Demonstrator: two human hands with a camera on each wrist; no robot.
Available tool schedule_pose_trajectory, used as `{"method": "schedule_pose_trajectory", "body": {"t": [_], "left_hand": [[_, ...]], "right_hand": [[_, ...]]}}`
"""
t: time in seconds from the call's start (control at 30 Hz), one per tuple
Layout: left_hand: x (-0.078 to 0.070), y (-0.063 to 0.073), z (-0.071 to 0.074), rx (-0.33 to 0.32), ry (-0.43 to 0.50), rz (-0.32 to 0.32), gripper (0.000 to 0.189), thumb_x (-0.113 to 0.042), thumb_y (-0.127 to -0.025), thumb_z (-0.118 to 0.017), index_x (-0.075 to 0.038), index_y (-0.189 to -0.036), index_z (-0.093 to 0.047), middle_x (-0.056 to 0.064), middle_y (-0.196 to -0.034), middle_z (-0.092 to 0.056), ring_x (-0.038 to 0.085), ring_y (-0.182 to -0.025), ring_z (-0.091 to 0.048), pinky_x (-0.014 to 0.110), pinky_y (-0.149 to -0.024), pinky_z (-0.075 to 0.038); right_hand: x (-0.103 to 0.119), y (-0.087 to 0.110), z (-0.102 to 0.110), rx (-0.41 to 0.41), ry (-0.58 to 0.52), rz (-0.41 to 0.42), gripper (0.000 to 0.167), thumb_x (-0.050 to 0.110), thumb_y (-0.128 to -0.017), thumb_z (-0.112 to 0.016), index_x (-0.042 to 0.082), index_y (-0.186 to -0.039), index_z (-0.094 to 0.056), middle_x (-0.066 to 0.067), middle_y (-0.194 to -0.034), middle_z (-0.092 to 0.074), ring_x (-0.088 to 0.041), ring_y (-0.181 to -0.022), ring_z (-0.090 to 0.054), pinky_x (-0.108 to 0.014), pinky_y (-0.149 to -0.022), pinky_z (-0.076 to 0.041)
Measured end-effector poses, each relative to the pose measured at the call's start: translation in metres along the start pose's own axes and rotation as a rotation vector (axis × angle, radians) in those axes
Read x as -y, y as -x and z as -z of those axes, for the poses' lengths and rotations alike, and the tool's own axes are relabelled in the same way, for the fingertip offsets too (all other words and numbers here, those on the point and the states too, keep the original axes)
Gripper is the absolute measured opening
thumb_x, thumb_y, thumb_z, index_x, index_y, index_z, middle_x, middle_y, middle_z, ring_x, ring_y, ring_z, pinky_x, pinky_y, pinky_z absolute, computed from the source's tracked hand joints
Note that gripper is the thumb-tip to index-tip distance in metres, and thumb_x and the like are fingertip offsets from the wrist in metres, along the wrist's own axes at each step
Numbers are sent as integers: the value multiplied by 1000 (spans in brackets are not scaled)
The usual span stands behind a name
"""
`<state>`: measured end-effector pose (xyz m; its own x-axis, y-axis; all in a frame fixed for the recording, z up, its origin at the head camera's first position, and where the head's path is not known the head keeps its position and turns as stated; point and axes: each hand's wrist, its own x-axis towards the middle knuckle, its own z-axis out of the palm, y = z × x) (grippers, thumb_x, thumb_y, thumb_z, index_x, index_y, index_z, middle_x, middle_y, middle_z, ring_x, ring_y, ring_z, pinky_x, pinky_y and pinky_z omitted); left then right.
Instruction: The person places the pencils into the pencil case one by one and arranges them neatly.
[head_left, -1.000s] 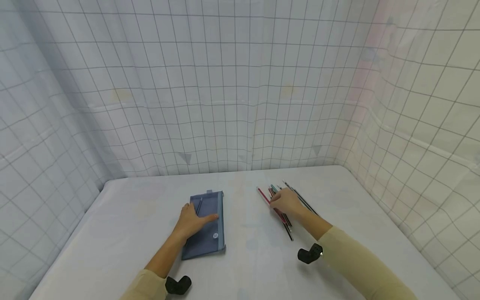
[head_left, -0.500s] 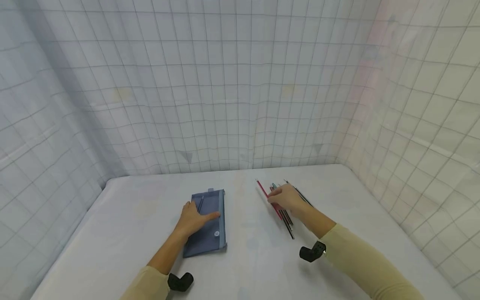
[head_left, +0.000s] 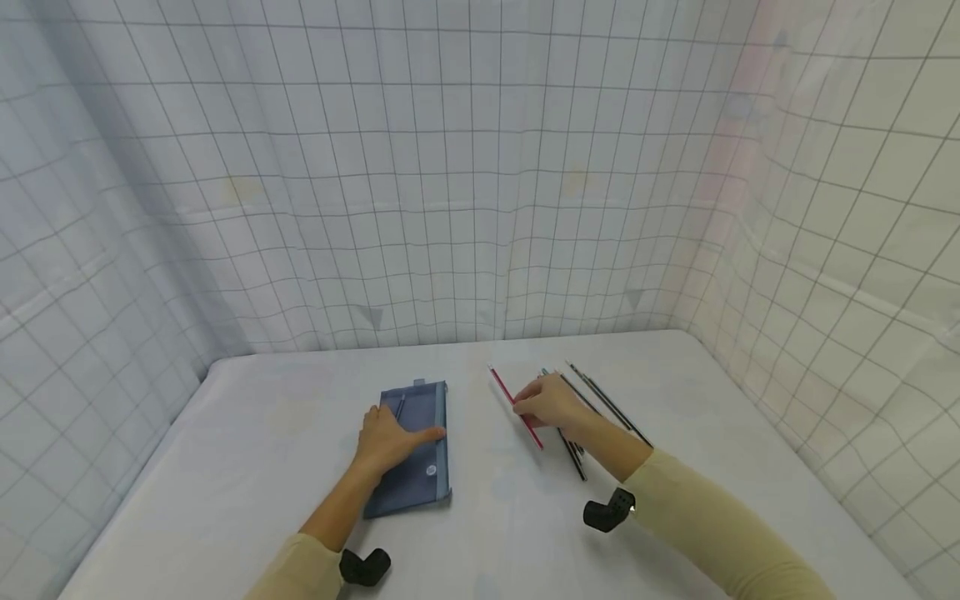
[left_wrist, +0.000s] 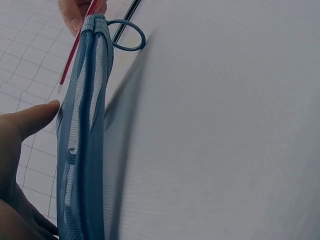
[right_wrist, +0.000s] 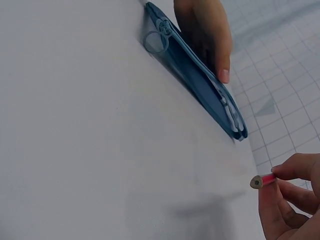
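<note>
Blue pouch [head_left: 408, 482] covered, red pencil [head_left: 504, 389] pinched

Pouch lies beneath the left hand [head_left: 386, 442], fingers spread, thumb extended to its zip [head_left: 441, 457]. Loose pencils [head_left: 611, 408] lie below and right of the right hand [head_left: 551, 402]; its thumb and fingertips grip the red pencil.

Soft, even light fills the head view; both wrist views are dimmer and greyer, with blurred shadows across the worktop [right_wrist: 90, 130].
</note>
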<state>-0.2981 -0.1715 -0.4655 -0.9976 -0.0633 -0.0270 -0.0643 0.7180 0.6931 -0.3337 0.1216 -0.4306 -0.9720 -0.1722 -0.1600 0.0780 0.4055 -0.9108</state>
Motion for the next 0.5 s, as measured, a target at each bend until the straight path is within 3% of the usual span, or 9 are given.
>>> {"method": "schedule_pose_trajectory", "body": {"t": [0.5], "left_hand": [[-2, -1, -5, -43, -56, 7, 130, -62, -74, -83, 22, -151, -21, 45, -153, -24, 60, -142, -26, 67, -114, -23]], "right_hand": [[4, -2, -30, 48, -10, 10, 13, 6, -92, -75, -1, -103, -76, -8, -94, -72, -18, -84, -71, -34, -75, -60]]}}
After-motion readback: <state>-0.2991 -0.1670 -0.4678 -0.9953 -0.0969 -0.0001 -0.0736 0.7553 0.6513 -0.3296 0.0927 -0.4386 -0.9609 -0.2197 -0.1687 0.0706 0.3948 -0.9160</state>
